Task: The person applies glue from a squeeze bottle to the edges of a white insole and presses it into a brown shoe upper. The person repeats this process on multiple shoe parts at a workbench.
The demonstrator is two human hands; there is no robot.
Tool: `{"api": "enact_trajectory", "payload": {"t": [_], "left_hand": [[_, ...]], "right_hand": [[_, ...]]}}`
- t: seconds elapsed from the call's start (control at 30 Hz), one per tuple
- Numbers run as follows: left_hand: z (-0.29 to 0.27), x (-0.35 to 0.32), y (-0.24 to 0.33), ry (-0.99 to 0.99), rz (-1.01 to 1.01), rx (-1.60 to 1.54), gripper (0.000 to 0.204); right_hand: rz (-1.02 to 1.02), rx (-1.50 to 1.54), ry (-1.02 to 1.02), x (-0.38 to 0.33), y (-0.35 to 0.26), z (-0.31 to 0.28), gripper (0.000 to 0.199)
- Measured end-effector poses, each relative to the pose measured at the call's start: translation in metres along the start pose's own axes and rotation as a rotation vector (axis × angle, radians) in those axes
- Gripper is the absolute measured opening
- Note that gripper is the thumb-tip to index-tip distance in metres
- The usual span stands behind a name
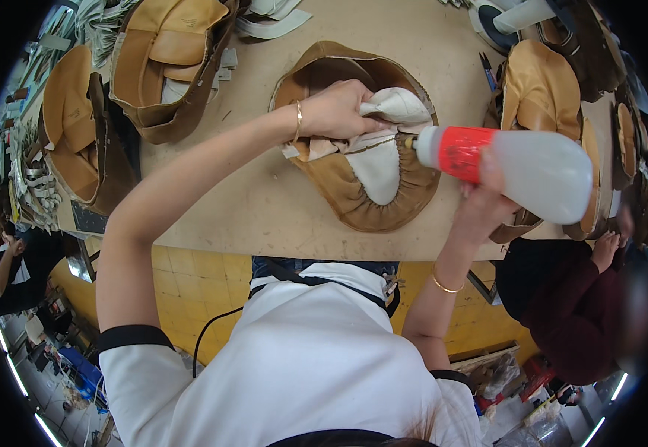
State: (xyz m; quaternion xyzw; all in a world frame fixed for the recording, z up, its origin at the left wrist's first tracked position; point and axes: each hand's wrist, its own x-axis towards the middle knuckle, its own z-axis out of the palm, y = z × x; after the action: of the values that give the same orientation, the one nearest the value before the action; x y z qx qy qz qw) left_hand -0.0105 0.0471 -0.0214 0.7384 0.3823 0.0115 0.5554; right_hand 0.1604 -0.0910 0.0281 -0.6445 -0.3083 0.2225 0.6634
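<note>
A tan leather shoe upper (354, 197) with a gathered toe lies on the table in front of me, its toe toward me. My left hand (339, 110) is closed on the pale lining (397, 106) inside the upper and lifts a fold of it. In my right hand (488, 197) is a translucent squeeze bottle (544, 167) with a red band, tipped on its side. The bottle's nozzle (411, 141) points left and meets the inner edge of the upper beside the white toe piece (376, 171). Whether anything flows out cannot be seen.
Brown and tan shoe uppers (164, 97) stand to the left, and more uppers (540, 89) to the right. White strips (272, 18) lie at the back. Dark-handled pliers or snips (488, 71) rest near the right uppers. Another person (577, 305) sits at the right.
</note>
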Motion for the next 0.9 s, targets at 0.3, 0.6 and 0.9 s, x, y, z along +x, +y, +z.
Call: {"api": "enact_trajectory", "payload": {"t": [0.3,0.6,0.9], "left_hand": [[0.011,-0.005,-0.004,0.074,0.04,-0.15,0.025],[0.007,-0.006,-0.001,0.013,-0.057,-0.137,0.024],[0.008,-0.008,-0.003,0.01,-0.006,-0.174,0.03]], "right_hand": [[-0.374,-0.299,-0.062,-0.004,0.019,0.034,0.049],[-0.376,-0.16,-0.157,-0.027,0.028,0.045,0.043],[-0.494,-0.275,-0.145,-0.006,0.03,0.037,0.042]]}}
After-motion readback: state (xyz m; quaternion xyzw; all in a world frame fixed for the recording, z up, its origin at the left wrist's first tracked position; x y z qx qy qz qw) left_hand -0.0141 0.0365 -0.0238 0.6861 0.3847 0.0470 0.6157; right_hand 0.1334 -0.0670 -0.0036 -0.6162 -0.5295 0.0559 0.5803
